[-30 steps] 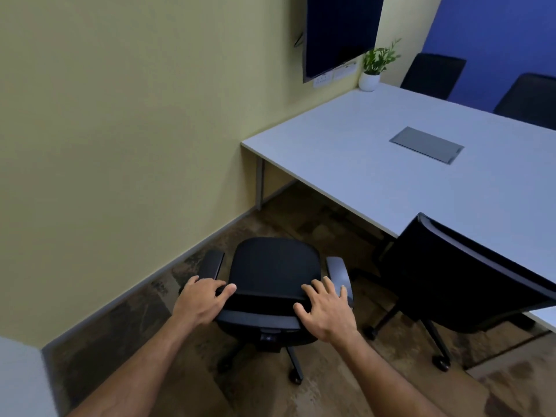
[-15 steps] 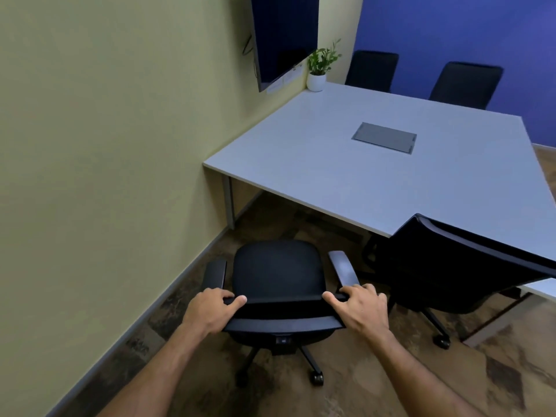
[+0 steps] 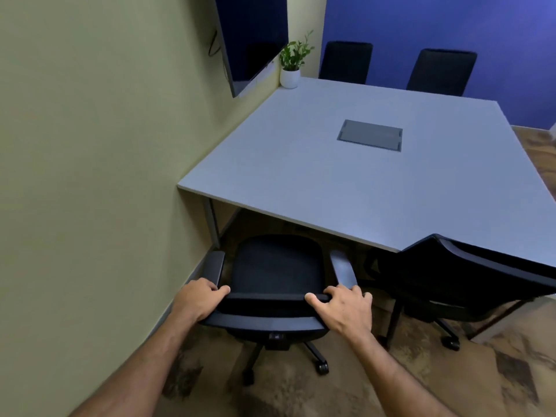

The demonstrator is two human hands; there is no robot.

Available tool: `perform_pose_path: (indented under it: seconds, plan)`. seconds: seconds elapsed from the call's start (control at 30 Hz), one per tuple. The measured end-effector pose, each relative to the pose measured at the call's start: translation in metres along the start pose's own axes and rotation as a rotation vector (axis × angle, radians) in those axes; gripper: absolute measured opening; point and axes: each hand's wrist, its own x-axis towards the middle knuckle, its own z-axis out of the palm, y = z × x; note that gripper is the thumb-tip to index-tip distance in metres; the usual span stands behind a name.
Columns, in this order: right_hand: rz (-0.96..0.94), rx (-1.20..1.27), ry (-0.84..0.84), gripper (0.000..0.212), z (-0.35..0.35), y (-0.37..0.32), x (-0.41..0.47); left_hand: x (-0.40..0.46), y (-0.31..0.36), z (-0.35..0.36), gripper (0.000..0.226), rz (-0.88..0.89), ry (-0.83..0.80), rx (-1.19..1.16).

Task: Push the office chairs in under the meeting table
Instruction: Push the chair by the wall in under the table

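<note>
Left hand (image 3: 200,299): fingers curled over the left end of the chair's backrest top, grasping it. Right hand (image 3: 343,307): thumb forward, fingers wrapped over the right end of the same backrest, grasping it.

Chair (image 3: 275,273): black, armrests either side, castors on patterned carpet; it faces the desk, with the seat front at or just under the near edge, beside the near left corner and close to the yellow wall.

Second chair (image 3: 463,275): black, just right of the first, its back tilted, overlapping the desk's near edge.

Desk (image 3: 301,164): pale grey top, metal leg below the near left corner.

Panel (image 3: 370,135): dark grey rectangle, set flat in the middle of the top.

Plant (image 3: 291,66): white pot, far left corner, below the wall screen (image 3: 255,37).

Two far chairs (image 3: 345,62): black, at the far edge, before the blue wall.
</note>
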Motion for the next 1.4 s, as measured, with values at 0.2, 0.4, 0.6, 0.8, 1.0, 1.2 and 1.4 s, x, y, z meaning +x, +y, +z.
perform_pose_path:
  seconds: [0.2, 0.4, 0.6, 0.8, 1.0, 1.2, 1.4]
  plan:
    - [0.043, 0.046, 0.015, 0.077, -0.001, -0.029, 0.072, 0.085, 0.006, -0.023, 0.043, 0.007, 0.056, -0.004]
    - [0.094, 0.054, 0.021, 0.077, -0.002, -0.068, 0.132, 0.173, 0.004, -0.050, 0.045, 0.077, 0.045, 0.033]
    - [0.160, 0.048, 0.025, 0.077, 0.001, -0.109, 0.193, 0.266, 0.002, -0.077, 0.049, 0.149, 0.029, 0.041]
    - [0.242, 0.062, 0.055, 0.077, 0.003, -0.166, 0.260, 0.369, -0.004, -0.110, 0.048, 0.254, -0.006, 0.083]
    - [0.306, 0.060, 0.073, 0.073, 0.003, -0.201, 0.305, 0.436, -0.002, -0.132, 0.043, 0.308, -0.042, 0.074]
    - [0.334, 0.062, 0.064, 0.072, 0.003, -0.213, 0.335, 0.472, 0.000, -0.140, 0.047, 0.349, -0.045, 0.005]
    - [0.343, 0.068, 0.039, 0.073, -0.001, -0.222, 0.355, 0.496, 0.004, -0.144, 0.047, 0.369, -0.040, -0.046]
